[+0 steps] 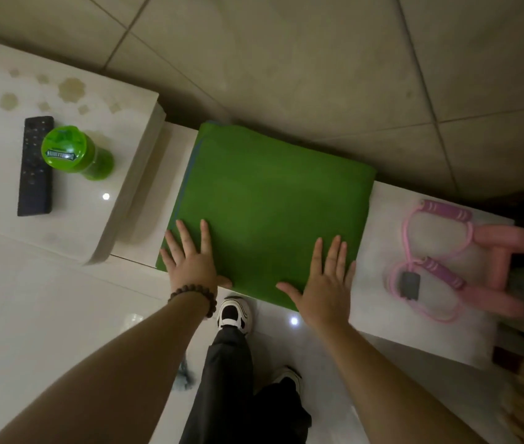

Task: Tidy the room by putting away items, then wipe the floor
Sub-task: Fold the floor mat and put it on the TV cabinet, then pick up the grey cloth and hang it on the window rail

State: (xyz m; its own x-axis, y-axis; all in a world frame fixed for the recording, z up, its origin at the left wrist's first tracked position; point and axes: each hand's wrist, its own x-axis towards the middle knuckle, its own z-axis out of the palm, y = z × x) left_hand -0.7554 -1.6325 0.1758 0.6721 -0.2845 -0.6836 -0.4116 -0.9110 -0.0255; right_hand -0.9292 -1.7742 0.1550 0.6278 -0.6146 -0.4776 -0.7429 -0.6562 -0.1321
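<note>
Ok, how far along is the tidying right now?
Looks done: the pink resistance band and pink dumbbells sit together on the low white cabinet. In hand: left hand and right hand lie flat on the folded green mat. Left: remote and green bottle possibly; wiping the floor.

Folded green mat [270, 213] lies flat on low white shelf [414, 331]. Left hand [190, 261] and right hand [324, 283] press palms-down, fingers spread, on mat's near edge. Left of mat: green bottle [74, 153] beside black remote [36, 166]; right of mat: pink resistance band [430, 257] and pink dumbbell [501, 267].
</note>
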